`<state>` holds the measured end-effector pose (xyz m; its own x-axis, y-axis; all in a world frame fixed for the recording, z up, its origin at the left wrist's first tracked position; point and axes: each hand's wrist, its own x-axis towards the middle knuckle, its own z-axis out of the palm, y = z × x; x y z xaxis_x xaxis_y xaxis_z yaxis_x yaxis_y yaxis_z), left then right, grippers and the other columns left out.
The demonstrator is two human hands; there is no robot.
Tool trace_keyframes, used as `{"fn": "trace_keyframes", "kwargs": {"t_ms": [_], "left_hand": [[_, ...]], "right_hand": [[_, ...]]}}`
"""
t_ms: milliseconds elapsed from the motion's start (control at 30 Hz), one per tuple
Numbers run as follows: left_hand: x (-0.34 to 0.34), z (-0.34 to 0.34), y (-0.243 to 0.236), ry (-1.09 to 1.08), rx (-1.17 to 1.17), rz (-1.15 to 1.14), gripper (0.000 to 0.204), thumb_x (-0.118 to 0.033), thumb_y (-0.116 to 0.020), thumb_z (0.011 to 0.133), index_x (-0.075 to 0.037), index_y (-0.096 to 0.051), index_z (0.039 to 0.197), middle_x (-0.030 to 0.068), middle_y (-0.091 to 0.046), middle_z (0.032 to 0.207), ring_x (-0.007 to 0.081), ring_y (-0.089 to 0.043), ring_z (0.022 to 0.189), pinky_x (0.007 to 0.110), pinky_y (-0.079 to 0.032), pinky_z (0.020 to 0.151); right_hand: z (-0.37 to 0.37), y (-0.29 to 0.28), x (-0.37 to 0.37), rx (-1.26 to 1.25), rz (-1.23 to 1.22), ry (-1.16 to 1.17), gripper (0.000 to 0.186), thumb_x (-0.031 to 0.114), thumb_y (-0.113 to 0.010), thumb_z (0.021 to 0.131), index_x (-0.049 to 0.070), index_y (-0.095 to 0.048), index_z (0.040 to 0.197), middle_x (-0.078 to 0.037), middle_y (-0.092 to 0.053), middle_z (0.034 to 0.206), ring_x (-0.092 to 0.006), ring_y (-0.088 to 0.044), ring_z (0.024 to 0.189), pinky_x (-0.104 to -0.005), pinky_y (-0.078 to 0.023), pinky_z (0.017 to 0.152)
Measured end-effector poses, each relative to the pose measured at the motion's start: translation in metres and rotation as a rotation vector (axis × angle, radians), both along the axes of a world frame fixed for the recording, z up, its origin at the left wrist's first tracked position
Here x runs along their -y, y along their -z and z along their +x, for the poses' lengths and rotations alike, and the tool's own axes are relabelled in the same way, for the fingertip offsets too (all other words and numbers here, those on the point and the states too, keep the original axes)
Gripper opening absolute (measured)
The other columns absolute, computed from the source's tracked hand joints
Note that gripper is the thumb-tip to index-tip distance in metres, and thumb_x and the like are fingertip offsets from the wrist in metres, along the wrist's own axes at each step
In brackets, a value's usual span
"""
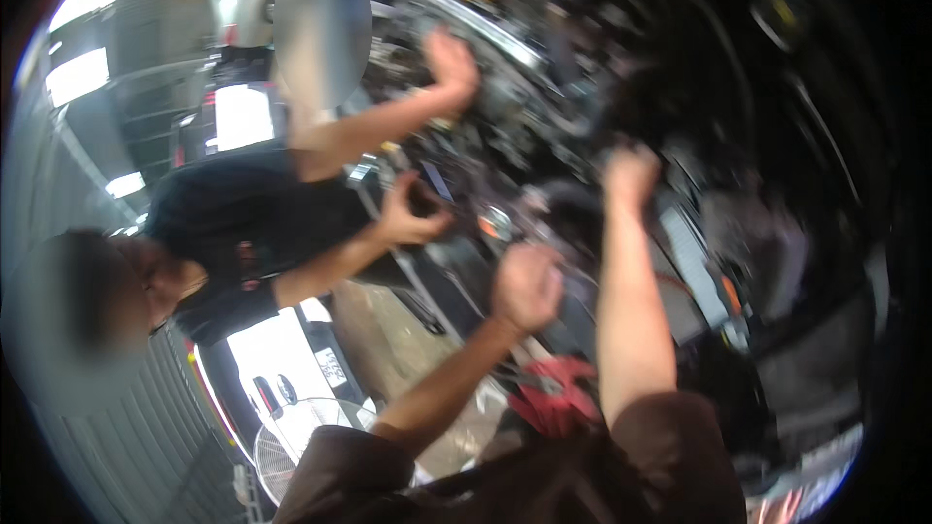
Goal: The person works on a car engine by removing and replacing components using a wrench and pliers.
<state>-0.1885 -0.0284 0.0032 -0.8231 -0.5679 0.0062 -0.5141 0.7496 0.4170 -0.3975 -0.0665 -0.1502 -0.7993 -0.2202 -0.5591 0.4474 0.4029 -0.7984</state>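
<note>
The picture is smeared by motion. Over the front part of an open car engine bay (pixel 515 136) I hold both arms out. My left hand (pixel 527 286) hovers near the front edge, beside a small round orange-and-white spot (pixel 494 223). Its fingers look bent, but blur hides whether they hold anything. Deeper among the dark engine parts is my right hand (pixel 631 175), closed like a fist. Whatever it grips, if anything, is lost in shadow and blur. A red cloth-like thing (pixel 555 393) lies below my hands, close to my body.
At the left a co-worker in a dark shirt (pixel 252 223) leans in, one hand (pixel 451 63) over the engine, the other (pixel 413 213) by a dark object. A silvery ribbed part (pixel 694 262) lies right of my right forearm. A fan (pixel 301 437) and white car (pixel 282 359) stand lower left.
</note>
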Motion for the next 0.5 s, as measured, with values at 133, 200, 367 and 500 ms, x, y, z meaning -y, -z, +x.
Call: {"fn": "trace_keyframes", "kwargs": {"t_ms": [133, 200, 367, 500], "left_hand": [[0.001, 0.016, -0.026, -0.037, -0.034, 0.001, 0.019, -0.006, -0.066, 0.086, 0.0, -0.068, 0.105, 0.0167, -0.067, 0.105, 0.0362, -0.064, 0.099, 0.043, -0.053, 0.092], [-0.002, 0.014, -0.013, -0.039, -0.084, 0.002, 0.017, -0.006, -0.065, 0.088, -0.001, -0.067, 0.104, 0.0168, -0.068, 0.102, 0.037, -0.064, 0.096, 0.044, -0.053, 0.09], [-0.007, 0.026, -0.003, -0.083, -0.123, 0.001, 0.017, -0.007, -0.065, 0.088, -0.001, -0.068, 0.104, 0.0159, -0.069, 0.103, 0.0359, -0.065, 0.096, 0.043, -0.054, 0.087], [-0.008, 0.008, -0.006, -0.047, -0.119, 0.003, 0.017, -0.007, -0.066, 0.088, -0.002, -0.069, 0.103, 0.0162, -0.069, 0.103, 0.0364, -0.065, 0.097, 0.044, -0.054, 0.089]], "right_hand": [[0.02, -0.024, 0.017, 0.23, -0.019, 0.025, 0.026, 0.016, -0.063, 0.097, -0.009, -0.073, 0.097, -0.025, -0.075, 0.08, -0.0353, -0.075, 0.065, -0.0469, -0.056, 0.063], [0.017, 0.03, 0.023, -0.26, 0.193, -0.056, 0.025, 0.013, -0.06, 0.096, -0.009, -0.073, 0.096, -0.029, -0.075, 0.087, -0.0374, -0.077, 0.073, -0.0476, -0.059, 0.068], [0.009, -0.041, 0.023, 0.055, 0.246, -0.125, 0.026, 0.008, -0.056, 0.093, -0.013, -0.072, 0.1, -0.037, -0.072, 0.102, -0.0381, -0.078, 0.084, -0.047, -0.062, 0.075], [-0.01, 0.005, 0.014, -0.148, 0.243, -0.217, 0.032, 0.013, -0.058, 0.091, -0.015, -0.067, 0.103, -0.038, -0.071, 0.105, -0.0488, -0.072, 0.102, -0.0528, -0.057, 0.09]]}}
